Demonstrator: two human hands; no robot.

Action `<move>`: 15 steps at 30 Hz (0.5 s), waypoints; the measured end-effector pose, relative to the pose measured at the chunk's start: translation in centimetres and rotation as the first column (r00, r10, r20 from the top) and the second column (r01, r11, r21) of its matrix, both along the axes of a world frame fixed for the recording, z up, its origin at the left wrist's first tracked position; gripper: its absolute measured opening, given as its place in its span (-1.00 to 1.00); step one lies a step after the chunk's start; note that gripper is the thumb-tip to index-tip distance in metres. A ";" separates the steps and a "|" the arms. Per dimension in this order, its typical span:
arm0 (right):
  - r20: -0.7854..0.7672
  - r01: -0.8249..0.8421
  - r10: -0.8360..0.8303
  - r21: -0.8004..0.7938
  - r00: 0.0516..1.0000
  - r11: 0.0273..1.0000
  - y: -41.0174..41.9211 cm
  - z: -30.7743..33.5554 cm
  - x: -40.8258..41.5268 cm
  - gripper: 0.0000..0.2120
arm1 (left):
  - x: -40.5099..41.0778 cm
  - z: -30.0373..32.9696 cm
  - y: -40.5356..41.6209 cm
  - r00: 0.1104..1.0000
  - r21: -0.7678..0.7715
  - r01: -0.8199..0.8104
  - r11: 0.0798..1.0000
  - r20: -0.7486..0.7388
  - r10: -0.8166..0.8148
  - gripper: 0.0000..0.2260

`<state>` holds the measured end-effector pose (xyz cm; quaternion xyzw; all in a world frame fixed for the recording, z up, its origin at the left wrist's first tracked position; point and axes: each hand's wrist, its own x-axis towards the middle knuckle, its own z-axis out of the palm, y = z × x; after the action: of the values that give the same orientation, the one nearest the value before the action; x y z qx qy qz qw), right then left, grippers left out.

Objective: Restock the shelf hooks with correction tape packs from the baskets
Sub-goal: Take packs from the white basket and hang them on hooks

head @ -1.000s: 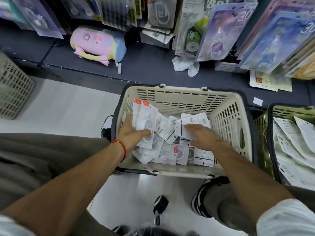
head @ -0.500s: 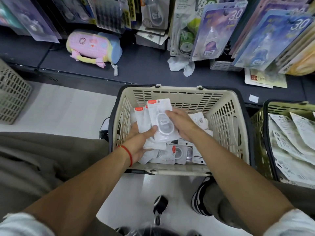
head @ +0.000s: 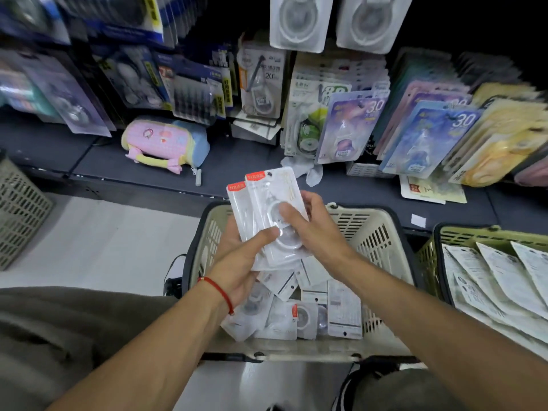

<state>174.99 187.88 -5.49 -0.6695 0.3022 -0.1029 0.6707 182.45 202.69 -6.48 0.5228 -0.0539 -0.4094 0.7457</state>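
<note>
Correction tape packs [head: 292, 314] lie loose in the beige basket [head: 382, 232] nearest the person. Just above them, the left hand [head: 240, 262] grips a small stack of packs [head: 267, 215] from below, thumb pressed on the front blister, and the right hand [head: 314, 229] pinches the front pack's right edge. A green basket [head: 430, 259] stands to the right. Beyond, a pastel pouch [head: 166, 143] lies on the shelf under hanging packs [head: 353, 126]

Hanging packs [head: 89, 54] top left blurred; green basket [head: 462, 235] cut off at right edge.
</note>
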 end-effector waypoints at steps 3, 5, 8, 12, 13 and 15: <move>0.058 0.024 -0.017 -0.120 0.998 0.992 -2.6 5.5 -1.5 -0.68 | 0.1 4.1 -2.9 0.996 -0.124 0.069 0.990 0.060 -0.062 -0.31; 0.103 0.086 -0.067 -0.196 0.992 0.977 -4.9 9.2 -2.0 -0.71 | 0.1 6.9 -5.2 0.982 -0.178 0.156 0.971 0.135 -0.133 -0.26; 0.177 0.182 -0.136 -0.275 0.975 0.944 -7.7 14.1 -2.2 -0.69 | 0.9 11.4 -8.7 0.945 -0.200 0.270 0.942 0.241 -0.220 -0.24; 0.348 0.316 -0.200 -0.319 0.916 0.893 -9.6 17.2 -2.4 -0.70 | 3.5 16.4 -11.0 0.849 -0.153 0.451 0.879 0.378 -0.369 -0.32; 0.372 0.333 -0.205 -0.323 0.905 0.886 -9.8 17.7 -2.4 -0.71 | 4.2 17.2 -11.2 0.823 -0.127 0.469 0.874 0.422 -0.380 -0.35; 0.403 0.359 -0.217 -0.320 0.889 0.877 -9.9 18.4 -1.9 -0.69 | 5.4 18.3 -11.1 0.794 -0.086 0.425 0.901 0.515 -0.325 -0.33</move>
<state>173.09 178.01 12.90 -0.7049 0.2475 -0.3795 0.5458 187.87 191.56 11.85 0.5112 -0.3834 -0.3967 0.6590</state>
